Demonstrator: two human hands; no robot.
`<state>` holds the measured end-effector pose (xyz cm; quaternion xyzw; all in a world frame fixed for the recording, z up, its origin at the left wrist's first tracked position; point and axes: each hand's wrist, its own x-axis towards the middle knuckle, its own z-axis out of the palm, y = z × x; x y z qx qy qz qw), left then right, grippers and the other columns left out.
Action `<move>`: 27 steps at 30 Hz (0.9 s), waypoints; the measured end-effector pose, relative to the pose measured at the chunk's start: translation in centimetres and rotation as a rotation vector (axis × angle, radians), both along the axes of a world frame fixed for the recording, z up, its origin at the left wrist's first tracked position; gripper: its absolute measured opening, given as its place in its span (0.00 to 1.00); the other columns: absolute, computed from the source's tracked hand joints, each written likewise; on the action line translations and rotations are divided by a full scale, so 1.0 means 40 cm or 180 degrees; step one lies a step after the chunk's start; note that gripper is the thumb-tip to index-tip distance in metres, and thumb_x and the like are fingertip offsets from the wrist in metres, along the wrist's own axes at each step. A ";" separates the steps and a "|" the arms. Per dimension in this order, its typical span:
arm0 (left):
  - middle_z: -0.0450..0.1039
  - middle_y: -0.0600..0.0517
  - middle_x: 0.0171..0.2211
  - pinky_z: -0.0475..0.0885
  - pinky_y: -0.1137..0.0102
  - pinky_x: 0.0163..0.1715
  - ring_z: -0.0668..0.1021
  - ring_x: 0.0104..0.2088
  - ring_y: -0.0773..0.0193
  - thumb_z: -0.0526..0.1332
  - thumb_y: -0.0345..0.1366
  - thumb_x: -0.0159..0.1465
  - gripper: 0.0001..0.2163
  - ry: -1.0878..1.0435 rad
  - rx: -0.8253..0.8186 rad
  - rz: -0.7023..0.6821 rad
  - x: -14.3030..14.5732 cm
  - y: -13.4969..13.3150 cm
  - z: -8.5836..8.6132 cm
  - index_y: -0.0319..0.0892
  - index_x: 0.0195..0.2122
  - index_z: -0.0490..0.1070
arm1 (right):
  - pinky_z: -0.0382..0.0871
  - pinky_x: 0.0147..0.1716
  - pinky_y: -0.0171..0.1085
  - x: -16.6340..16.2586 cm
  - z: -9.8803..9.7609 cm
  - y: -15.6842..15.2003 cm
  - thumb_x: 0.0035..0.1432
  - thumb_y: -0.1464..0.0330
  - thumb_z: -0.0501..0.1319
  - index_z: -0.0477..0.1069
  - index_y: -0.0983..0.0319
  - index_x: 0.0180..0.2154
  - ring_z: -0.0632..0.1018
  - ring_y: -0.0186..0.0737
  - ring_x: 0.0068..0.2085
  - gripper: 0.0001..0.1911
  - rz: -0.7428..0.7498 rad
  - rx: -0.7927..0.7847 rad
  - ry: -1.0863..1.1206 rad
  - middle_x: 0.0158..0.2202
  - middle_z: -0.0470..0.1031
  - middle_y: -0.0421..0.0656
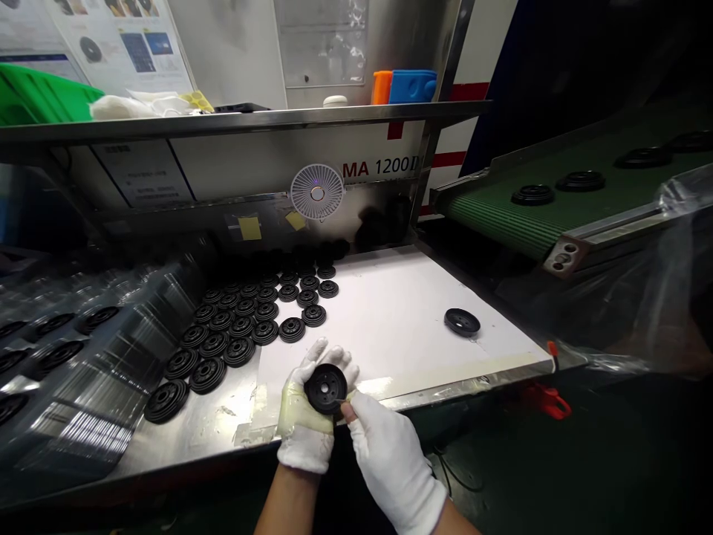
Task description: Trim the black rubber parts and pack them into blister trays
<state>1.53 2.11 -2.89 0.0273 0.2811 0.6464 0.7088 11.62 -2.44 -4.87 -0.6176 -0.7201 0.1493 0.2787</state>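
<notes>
Black ribbed rubber disc (326, 388), gripped firmly in the white-gloved left hand (304, 420) above the steel bench (206, 435) edge, faces up so the gloved right hand (393, 464) can pinch a thin sliver (338, 402) against it, away from the rows of matching discs (239, 319).

The white machine panel (384, 160) says "MA 1200" in red and black letters. One more letter sits by the metal post (419, 174), too cut off to tell.

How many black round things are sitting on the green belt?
4. They sit in a row on the green conveyor belt: the nearest black disc, the second disc, the third disc and the farthest disc, by the picture's right edge. More may be hidden past that edge.
</notes>
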 end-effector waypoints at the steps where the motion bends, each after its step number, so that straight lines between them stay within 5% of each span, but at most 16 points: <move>1: 0.73 0.44 0.33 0.74 0.58 0.36 0.77 0.35 0.57 0.55 0.30 0.56 0.13 0.0024 -0.0017 -0.0116 -0.002 -0.004 0.001 0.38 0.42 0.70 | 0.52 0.24 0.36 0.006 -0.002 0.003 0.63 0.63 0.44 0.63 0.57 0.28 0.72 0.36 0.25 0.14 -0.0032 -0.0015 0.0021 0.25 0.72 0.38; 6: 0.69 0.52 0.24 0.73 0.68 0.30 0.74 0.27 0.66 0.59 0.30 0.55 0.04 -0.0235 -0.0058 0.0144 0.009 0.004 -0.004 0.40 0.32 0.71 | 0.53 0.24 0.36 0.008 -0.023 -0.001 0.63 0.63 0.45 0.62 0.57 0.28 0.71 0.35 0.24 0.14 -0.0112 -0.0059 0.0063 0.24 0.71 0.38; 10: 0.69 0.55 0.24 0.72 0.70 0.35 0.73 0.27 0.69 0.60 0.27 0.55 0.05 -0.0349 0.0085 0.0553 0.020 0.012 -0.015 0.41 0.33 0.70 | 0.51 0.23 0.36 -0.013 -0.033 -0.015 0.62 0.63 0.46 0.61 0.57 0.26 0.70 0.35 0.22 0.14 -0.0068 0.0013 0.0048 0.21 0.70 0.37; 14: 0.73 0.46 0.34 0.73 0.60 0.39 0.76 0.37 0.59 0.58 0.30 0.55 0.12 -0.0065 0.0179 0.0114 0.010 -0.005 -0.013 0.39 0.41 0.70 | 0.52 0.23 0.36 -0.002 -0.027 -0.009 0.62 0.63 0.45 0.63 0.57 0.27 0.71 0.35 0.23 0.14 -0.0052 0.0064 0.0077 0.23 0.72 0.37; 17: 0.71 0.46 0.31 0.73 0.61 0.33 0.76 0.33 0.58 0.57 0.32 0.55 0.11 -0.0114 0.0184 -0.0143 0.005 -0.014 -0.006 0.38 0.40 0.70 | 0.53 0.24 0.35 0.014 -0.025 -0.002 0.62 0.64 0.46 0.64 0.57 0.28 0.72 0.35 0.24 0.13 -0.0116 0.0006 0.0045 0.24 0.72 0.38; 23: 0.67 0.54 0.24 0.72 0.70 0.33 0.72 0.27 0.69 0.61 0.33 0.57 0.03 -0.0361 0.0036 0.0304 0.022 0.002 -0.010 0.40 0.31 0.69 | 0.52 0.23 0.35 -0.006 -0.036 -0.016 0.62 0.64 0.46 0.63 0.58 0.27 0.71 0.35 0.23 0.14 -0.0119 0.0168 -0.0022 0.22 0.71 0.37; 27: 0.70 0.52 0.28 0.71 0.66 0.41 0.75 0.32 0.66 0.60 0.30 0.57 0.07 -0.0162 0.0305 0.0346 0.016 -0.008 -0.010 0.41 0.37 0.70 | 0.51 0.21 0.35 -0.013 -0.034 -0.019 0.62 0.63 0.46 0.63 0.58 0.26 0.70 0.34 0.21 0.15 -0.0094 0.0227 -0.0026 0.21 0.71 0.37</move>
